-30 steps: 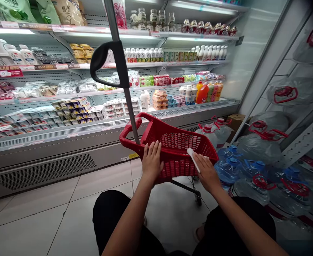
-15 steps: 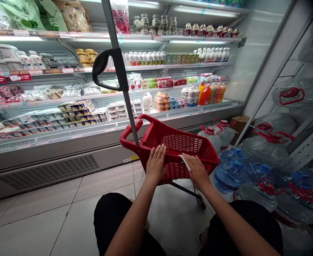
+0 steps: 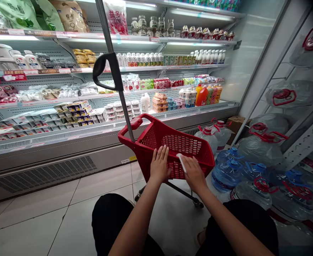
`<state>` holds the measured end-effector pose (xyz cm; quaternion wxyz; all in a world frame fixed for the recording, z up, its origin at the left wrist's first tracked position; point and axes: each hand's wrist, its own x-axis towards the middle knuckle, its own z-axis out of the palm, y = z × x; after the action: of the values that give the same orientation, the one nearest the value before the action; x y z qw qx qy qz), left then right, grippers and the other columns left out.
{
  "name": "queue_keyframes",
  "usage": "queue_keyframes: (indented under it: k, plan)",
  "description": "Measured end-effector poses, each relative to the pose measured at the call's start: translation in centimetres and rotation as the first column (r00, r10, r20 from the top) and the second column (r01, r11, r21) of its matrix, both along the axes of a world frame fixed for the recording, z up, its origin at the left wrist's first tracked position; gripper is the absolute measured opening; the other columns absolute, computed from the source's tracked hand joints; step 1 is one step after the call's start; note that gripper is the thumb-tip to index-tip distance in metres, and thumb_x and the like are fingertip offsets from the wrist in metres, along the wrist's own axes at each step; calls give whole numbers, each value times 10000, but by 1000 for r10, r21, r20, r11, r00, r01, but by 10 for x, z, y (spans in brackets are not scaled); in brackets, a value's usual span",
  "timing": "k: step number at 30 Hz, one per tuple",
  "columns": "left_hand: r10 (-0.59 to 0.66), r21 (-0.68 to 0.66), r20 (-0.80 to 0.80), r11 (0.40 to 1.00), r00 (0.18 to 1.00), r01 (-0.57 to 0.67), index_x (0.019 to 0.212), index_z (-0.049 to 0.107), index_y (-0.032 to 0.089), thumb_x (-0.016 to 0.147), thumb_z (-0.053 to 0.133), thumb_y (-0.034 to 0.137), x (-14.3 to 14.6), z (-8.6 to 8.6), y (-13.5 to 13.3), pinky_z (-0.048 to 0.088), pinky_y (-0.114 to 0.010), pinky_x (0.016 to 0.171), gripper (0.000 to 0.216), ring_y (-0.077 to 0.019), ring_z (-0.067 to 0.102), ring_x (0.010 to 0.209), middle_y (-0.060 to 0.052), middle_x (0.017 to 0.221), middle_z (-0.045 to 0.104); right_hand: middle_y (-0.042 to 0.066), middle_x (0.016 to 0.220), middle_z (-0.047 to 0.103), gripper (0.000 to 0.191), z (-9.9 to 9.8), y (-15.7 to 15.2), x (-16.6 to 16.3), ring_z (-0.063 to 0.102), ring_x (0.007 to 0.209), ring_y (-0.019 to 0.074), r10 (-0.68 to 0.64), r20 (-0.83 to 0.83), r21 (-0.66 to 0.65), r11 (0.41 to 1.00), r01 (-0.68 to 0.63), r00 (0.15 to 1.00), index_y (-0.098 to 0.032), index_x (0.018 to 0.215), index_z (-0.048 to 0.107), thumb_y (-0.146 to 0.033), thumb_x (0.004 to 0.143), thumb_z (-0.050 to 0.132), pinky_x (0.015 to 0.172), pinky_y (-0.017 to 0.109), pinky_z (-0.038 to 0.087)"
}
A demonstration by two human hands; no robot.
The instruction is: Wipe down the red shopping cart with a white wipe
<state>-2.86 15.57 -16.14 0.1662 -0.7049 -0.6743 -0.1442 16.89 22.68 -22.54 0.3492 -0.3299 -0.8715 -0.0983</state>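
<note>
A red plastic shopping cart basket (image 3: 177,137) stands in front of me on a wheeled frame, with a long grey pole and black grip (image 3: 116,73) rising at its left end. My left hand (image 3: 160,164) lies on the near rim and side, fingers stretched and side by side, with nothing visible in it. On the same near side, further right, my right hand (image 3: 194,172) presses a thin white wipe (image 3: 181,163), perhaps a cloth or tissue, against the rim. Most of the wipe is hidden under my fingers. The visible inside of the basket holds nothing.
Beyond the cart runs an open chiller (image 3: 97,153) with shelves of yogurt, bottles and packs. Large water bottles (image 3: 225,172) crowd the floor at the right, close to the cart. A cardboard box (image 3: 235,124) sits behind them. My knees flank the near side over pale floor tiles (image 3: 38,209).
The basket has tilted or turned slightly, its right end shifting left, and a left wheel now shows. My left hand sits a little further right along the rim. The view has shifted slightly.
</note>
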Motion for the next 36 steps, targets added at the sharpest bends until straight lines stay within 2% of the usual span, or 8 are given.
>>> queue_keyframes:
  k: [3,5,14,19,24,30,33,36]
  plan:
    - [-48,-3,-10,999,999,48,1664,171,139,852,582,350,7,-7,-2,28,-510,1332,935,-250,59,1626,-57,1753,117,114,1549,534,774,11,-10,-30,496,1394,265,56,11,10,998,-56,998,-162,1674,185,-103,933,402,1257,499,315]
    - [-72,-5,-18,997,997,72,1673,141,164,844,583,326,5,-9,-6,33,-500,1333,953,-239,61,1626,-36,1755,102,103,1541,544,785,11,-10,-26,507,1386,256,63,21,9,998,-63,998,-180,1679,175,-97,931,395,1251,490,329]
    - [-97,-10,35,995,995,97,1681,107,214,872,587,367,-15,-2,-6,0,-479,1331,953,-219,68,1625,-7,1757,62,102,1491,586,653,-20,0,87,530,1386,297,-87,27,-32,996,88,996,-239,1672,229,-195,1033,355,1198,533,402]
    - [9,-25,132,1000,991,-6,1662,204,161,916,575,454,-6,-3,3,59,-466,1337,884,-237,94,1623,-56,1752,108,109,1563,526,716,-21,-24,63,511,1417,279,-69,15,-24,997,70,997,-226,1691,108,-142,1016,331,1236,540,349]
    - [-43,-47,166,998,985,52,1642,291,189,999,469,443,15,-16,4,96,-442,1338,714,-209,103,1621,-16,1744,159,81,1684,356,830,-4,-45,28,353,1538,232,37,60,-37,999,-35,998,-204,1689,38,-26,929,320,1265,492,312]
    - [54,-51,207,998,977,-44,1663,234,247,1072,290,557,8,-20,8,57,-537,1332,670,-208,147,1613,-11,1732,205,58,1665,392,819,-3,-61,57,381,1525,204,134,122,-47,990,-129,983,-214,1686,105,-45,924,352,1285,479,278]
    - [151,-69,221,988,964,-139,1662,235,178,1050,298,631,9,-21,12,65,-543,1327,764,-244,134,1615,-89,1732,196,55,1674,369,816,-11,-63,71,353,1541,221,176,178,-55,984,-169,968,-218,1685,126,-62,920,362,1286,492,265]
    - [181,-67,205,983,962,-171,1657,237,134,1017,349,681,12,-24,12,79,-562,1320,849,-286,127,1615,-144,1729,190,55,1667,384,822,-19,-42,85,371,1532,225,193,190,-31,981,-190,963,-235,1686,123,-66,916,357,1277,504,279]
